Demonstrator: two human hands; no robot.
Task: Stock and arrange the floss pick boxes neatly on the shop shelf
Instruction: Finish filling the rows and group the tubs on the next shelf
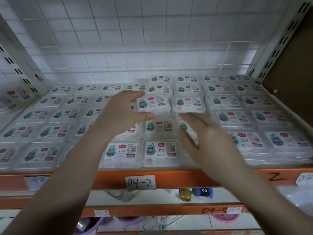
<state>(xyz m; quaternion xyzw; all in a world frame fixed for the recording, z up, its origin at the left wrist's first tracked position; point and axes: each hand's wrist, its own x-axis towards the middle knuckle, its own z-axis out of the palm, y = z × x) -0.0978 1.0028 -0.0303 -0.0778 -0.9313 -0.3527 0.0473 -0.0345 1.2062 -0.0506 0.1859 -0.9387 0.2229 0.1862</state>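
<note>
You're holding one box (153, 106) in your left hand (122, 112), thumb curling under its near edge and fingers hooking over the far edge, so that's a proper grip. The box is sitting up on the second layer, label facing you, right beside another raised box (188, 103) that's touching it on the side away from your palm. Just below the grip, closer to you, the bottom layer of boxes (122, 152) is running in neat rows across the whole shelf (186, 178).

Your right hand (208, 141) is hovering just near-side of that neighbour box, fingers spread and loose, gripping nothing. It's blurry, so whether the fingertips are brushing the box under them, can't say.

Further out from the grip, a paper tag (140, 182) reading 04-2 is sticking to the orange shelf edge straight below your hands. Under that, a small jar (185, 194) and a blue thing (203, 192) are sitting on the lower shelf.
</note>
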